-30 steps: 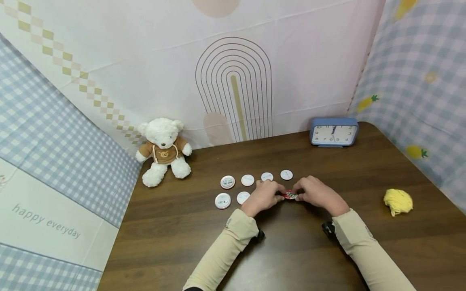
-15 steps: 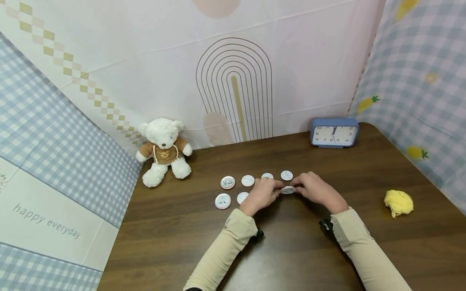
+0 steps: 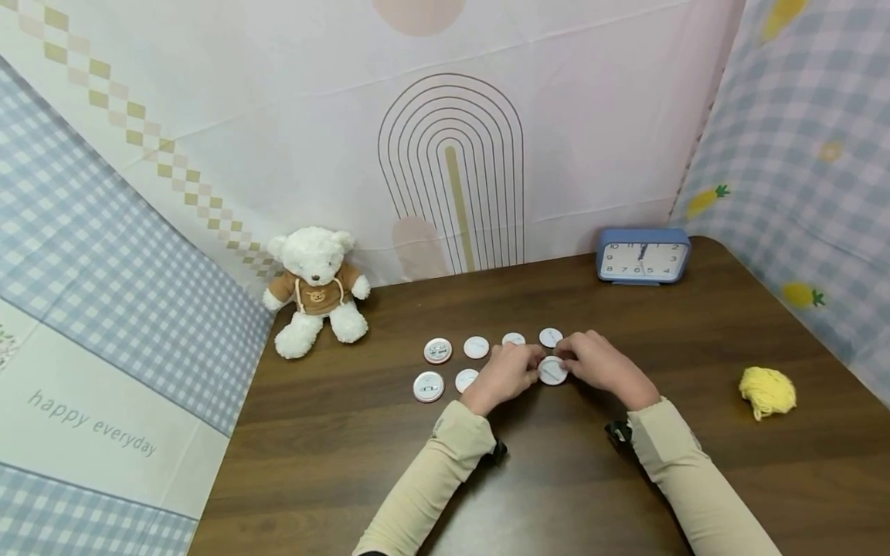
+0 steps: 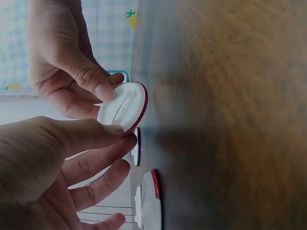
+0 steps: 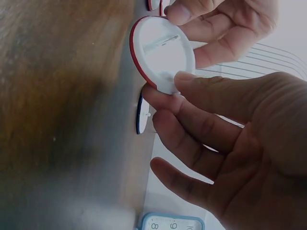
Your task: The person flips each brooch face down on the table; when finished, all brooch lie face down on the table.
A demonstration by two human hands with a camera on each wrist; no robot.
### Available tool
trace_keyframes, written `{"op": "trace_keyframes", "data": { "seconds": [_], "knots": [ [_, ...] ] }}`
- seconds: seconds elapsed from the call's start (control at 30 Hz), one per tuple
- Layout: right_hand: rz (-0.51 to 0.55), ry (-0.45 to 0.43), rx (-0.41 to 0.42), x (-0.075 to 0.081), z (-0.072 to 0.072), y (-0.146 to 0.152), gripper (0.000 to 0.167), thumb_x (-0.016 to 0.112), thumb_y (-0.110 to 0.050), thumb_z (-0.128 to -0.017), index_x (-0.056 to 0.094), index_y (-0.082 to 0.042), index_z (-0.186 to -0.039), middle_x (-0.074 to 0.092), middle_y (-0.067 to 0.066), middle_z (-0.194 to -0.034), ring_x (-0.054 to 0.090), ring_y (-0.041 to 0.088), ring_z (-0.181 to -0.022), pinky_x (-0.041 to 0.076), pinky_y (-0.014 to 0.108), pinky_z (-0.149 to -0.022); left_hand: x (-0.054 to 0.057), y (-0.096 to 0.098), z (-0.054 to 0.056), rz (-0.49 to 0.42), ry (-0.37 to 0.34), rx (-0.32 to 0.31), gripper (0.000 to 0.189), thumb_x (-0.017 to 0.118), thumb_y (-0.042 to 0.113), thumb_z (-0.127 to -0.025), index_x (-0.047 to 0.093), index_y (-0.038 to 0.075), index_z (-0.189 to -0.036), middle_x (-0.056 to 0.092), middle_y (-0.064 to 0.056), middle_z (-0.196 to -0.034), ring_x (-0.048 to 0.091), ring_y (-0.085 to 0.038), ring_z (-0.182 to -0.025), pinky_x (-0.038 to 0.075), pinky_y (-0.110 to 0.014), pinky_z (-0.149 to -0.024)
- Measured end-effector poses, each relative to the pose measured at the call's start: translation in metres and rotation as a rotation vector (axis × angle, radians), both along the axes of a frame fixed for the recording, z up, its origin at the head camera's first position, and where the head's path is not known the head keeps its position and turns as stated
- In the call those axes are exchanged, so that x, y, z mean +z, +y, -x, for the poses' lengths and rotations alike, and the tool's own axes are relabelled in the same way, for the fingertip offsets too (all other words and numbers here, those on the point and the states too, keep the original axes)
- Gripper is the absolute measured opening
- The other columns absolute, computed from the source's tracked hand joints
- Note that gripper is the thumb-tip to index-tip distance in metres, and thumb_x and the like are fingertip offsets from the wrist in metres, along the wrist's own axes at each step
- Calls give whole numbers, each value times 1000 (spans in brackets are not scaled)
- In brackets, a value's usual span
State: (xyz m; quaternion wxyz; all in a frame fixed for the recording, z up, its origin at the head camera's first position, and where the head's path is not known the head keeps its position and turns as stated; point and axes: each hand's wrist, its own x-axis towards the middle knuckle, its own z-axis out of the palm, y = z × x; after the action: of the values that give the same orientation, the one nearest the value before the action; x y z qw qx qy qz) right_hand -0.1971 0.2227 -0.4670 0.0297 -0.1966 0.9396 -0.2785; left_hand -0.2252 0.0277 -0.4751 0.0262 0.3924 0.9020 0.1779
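Between my two hands is a round pin-back button badge [image 3: 552,371], its white back with the pin turned up and a red rim showing in the wrist views. The left hand [image 3: 506,374] pinches one edge of this badge [image 4: 123,108] between thumb and index finger. On the opposite edge my right hand [image 3: 599,361] pinches it the same way, its other fingers loosely bent beside the badge [image 5: 165,52]. Behind the held badge another badge [image 3: 551,337] lies back up on the table. My left hand partly covers the view of a neighbouring badge [image 3: 514,338].
More badges lie back up to the left, among them a back-row badge [image 3: 438,350] and a front-row badge [image 3: 428,386]. A white teddy bear [image 3: 316,297] sits at the table's back left. A blue clock [image 3: 643,256] stands back right, with yellow yarn [image 3: 767,392] at the right.
The held badge has turned over: its red and green printed face showed earlier, then it stood nearly edge-on, and now its white back faces up. Both hands stay almost in place.
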Motion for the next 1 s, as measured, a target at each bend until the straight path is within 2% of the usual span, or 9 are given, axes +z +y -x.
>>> {"op": "trace_keyframes", "data": {
  "seconds": [0.1,0.23,0.47,0.67,0.8,1.0],
  "knots": [
    [-1,-16,-11,-2,0,-2,8,69,4,-88,73,-2,-91,63,-1,-76,51,14,-67,45,35,-65,-3,1,-1,11,-29,8,21,74,9,-88,71,16,-107,63,13,-70,58,-8,-72,42,-36,-74],
    [-1,-18,-29,-8,1,-5,8,71,4,-86,72,-3,-90,60,-2,-73,52,13,-65,46,34,-63,-8,1,-3,28,-50,31,30,75,11,-88,66,14,-117,62,11,-74,59,-10,-73,43,-39,-79],
    [-10,9,-77,-13,5,-5,12,74,4,-83,67,-6,-84,58,-2,-70,53,14,-64,46,35,-63,-8,3,-3,53,-31,50,29,77,17,-87,61,12,-110,58,6,-76,59,-11,-75,42,-38,-76],
    [4,-2,-98,-15,5,-7,14,71,5,-82,68,-8,-84,59,-3,-70,53,14,-63,46,35,-62,-10,7,-3,90,7,82,29,82,21,-84,64,14,-106,66,3,-85,64,-18,-85,40,-38,-73],
    [-4,-2,-101,-16,4,-9,15,70,6,-81,69,-8,-84,60,-3,-71,53,15,-63,46,35,-63,-11,8,-3,122,20,106,29,83,25,-82,67,15,-104,64,1,-93,59,-21,-92,39,-37,-73],
    [-27,0,-96,-17,6,-12,16,66,7,-83,71,-7,-86,59,-2,-70,49,16,-62,44,34,-62,-11,8,-4,165,0,133,29,82,28,-83,68,17,-107,57,-1,-99,52,-23,-100,37,-40,-79]
  ]
}}
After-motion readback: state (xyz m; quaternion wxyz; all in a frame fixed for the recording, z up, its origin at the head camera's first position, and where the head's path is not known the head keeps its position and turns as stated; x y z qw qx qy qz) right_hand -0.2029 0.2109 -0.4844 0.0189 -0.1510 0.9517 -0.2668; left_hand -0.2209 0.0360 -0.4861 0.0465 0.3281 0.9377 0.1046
